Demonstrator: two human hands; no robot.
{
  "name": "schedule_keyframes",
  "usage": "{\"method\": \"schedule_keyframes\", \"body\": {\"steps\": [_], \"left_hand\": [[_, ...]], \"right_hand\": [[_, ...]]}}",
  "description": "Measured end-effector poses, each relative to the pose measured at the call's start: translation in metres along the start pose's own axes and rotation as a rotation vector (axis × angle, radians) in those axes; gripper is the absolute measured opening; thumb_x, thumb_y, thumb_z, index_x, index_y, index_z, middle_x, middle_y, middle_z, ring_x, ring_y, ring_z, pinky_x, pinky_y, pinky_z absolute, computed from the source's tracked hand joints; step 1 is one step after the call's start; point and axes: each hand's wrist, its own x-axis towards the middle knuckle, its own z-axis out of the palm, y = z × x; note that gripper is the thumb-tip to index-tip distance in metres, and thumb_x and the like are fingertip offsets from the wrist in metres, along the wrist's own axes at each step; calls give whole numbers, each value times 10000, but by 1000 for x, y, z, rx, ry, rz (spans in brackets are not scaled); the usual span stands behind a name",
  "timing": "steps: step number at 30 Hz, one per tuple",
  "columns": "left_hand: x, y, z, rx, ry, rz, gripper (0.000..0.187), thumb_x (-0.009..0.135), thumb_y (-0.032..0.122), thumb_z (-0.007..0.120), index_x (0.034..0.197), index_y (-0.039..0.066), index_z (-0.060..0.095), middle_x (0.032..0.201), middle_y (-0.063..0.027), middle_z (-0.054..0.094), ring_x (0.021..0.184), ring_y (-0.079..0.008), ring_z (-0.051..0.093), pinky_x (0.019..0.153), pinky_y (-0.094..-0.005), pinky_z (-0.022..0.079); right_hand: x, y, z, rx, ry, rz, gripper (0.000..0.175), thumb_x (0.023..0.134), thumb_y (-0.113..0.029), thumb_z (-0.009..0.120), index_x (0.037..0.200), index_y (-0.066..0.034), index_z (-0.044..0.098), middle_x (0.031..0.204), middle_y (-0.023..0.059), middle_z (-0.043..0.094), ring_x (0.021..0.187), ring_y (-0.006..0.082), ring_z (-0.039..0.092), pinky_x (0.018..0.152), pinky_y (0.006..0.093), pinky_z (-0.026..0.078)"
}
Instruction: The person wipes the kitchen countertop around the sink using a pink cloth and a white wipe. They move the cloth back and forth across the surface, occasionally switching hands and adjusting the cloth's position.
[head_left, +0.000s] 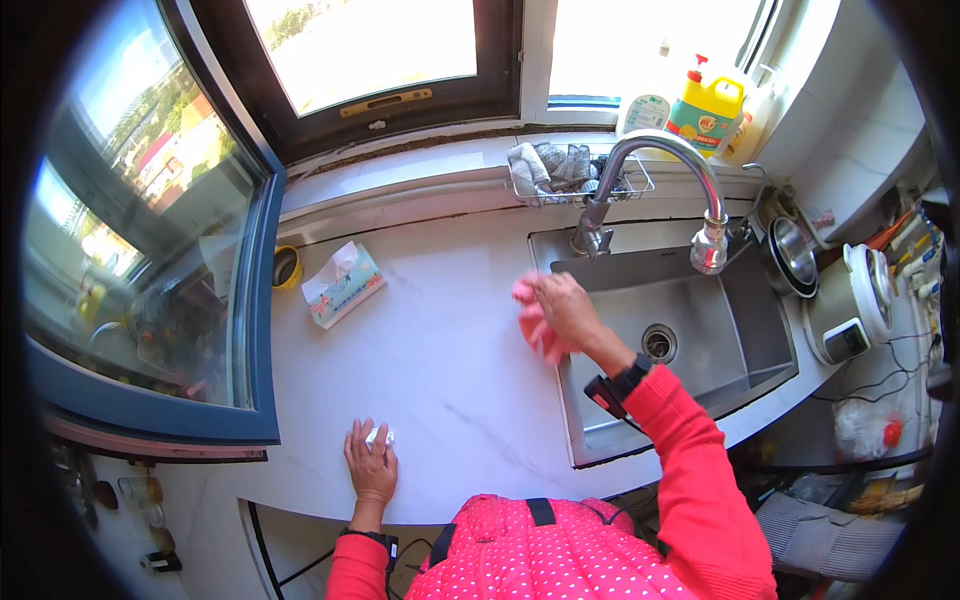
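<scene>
My right hand grips a pink cloth at the left rim of the stainless steel sink. The cloth is bunched and slightly blurred, and it hangs over the white marbled countertop. Near the counter's front edge, my left hand lies palm down with its fingers over a crumpled white tissue. Part of that tissue is hidden beneath the fingers. A tissue pack with one tissue pulled up stands farther back, beside a yellow cup partly covered by the window frame.
An open window sash juts over the counter's left side. The chrome faucet arches above the sink. Behind it are a wire rack of scrubbers and a yellow pump bottle. Metal bowls and a white cooker stand right.
</scene>
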Motion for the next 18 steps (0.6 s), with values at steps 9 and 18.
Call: {"method": "schedule_keyframes", "body": {"steps": [9, 18], "left_hand": [[0, 1, 1, -15, -7, -11, 488, 863, 78, 608, 1341, 148, 541, 1403, -163, 490, 1401, -376, 370, 1157, -552, 279], [-2, -4, 3, -15, 2, -16, 485, 844, 140, 642, 1321, 179, 560, 1380, -144, 501, 1388, -374, 383, 1147, -568, 282]], "right_hand": [[39, 27, 74, -194, 66, 65, 546, 880, -384, 612, 1376, -164, 553, 1515, 108, 425, 1437, 377, 312, 1128, 621, 253], [-47, -29, 86, -151, -35, -340, 507, 878, -385, 647, 1290, -92, 611, 1344, 118, 577, 1287, 332, 490, 1150, 537, 293]]}}
